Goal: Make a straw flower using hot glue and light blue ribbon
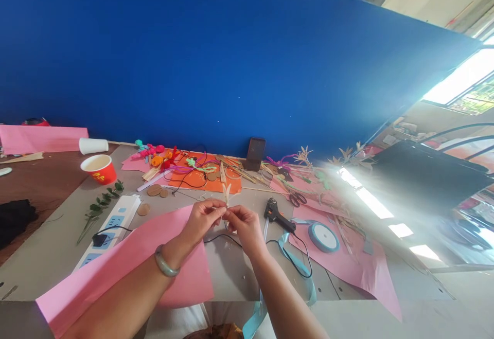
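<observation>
- We see both forearms stretched over the table, with the left hand and right hand meeting at the fingertips.
- Both sets of fingers pinch narrowly on a straw piece, whose lower end is hidden between them.
- It is thin, pale beige and forked on top, and stands upright beside the pink paper.

Left hand, right hand close together, fingertips pinched shut; forearms converge from below.
</observation>
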### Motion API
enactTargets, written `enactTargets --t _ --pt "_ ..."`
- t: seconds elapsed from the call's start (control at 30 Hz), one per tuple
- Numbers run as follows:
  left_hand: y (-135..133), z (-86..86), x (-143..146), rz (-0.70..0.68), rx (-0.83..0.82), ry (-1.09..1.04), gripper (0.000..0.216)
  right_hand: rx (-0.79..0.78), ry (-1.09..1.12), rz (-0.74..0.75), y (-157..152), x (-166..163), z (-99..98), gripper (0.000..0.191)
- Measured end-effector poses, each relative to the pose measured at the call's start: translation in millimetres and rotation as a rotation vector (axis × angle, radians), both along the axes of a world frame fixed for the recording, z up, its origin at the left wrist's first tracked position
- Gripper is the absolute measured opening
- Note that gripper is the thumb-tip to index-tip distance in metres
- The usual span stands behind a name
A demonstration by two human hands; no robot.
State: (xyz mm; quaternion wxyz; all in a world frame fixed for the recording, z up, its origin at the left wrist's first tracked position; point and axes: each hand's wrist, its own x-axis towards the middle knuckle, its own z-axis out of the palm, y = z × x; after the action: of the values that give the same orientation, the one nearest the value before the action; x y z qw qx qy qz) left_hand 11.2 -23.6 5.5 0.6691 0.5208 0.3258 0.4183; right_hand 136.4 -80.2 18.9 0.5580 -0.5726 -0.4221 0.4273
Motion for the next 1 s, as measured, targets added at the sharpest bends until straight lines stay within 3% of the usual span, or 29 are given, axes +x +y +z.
enactTargets --t 0.2,0.53,1.0 --pt "-0.9 2.3 -1.9 -0.071 -0.103 -0.057 0.028 -0.01 0.077 0.058 -3.0 2.0 2.2 0.024" --pt "1.7 4.7 -7.7 -0.315 -0.156 -0.187 0.024 -0.018 0.167 0.239 -10.4 11.2 -0.4 0.023" --pt "0.1 0.3 -4.6 -0.29 -0.073 -0.231 0.023 -0.023 0.103 0.272 -16.1 12.6 9.3 0.025"
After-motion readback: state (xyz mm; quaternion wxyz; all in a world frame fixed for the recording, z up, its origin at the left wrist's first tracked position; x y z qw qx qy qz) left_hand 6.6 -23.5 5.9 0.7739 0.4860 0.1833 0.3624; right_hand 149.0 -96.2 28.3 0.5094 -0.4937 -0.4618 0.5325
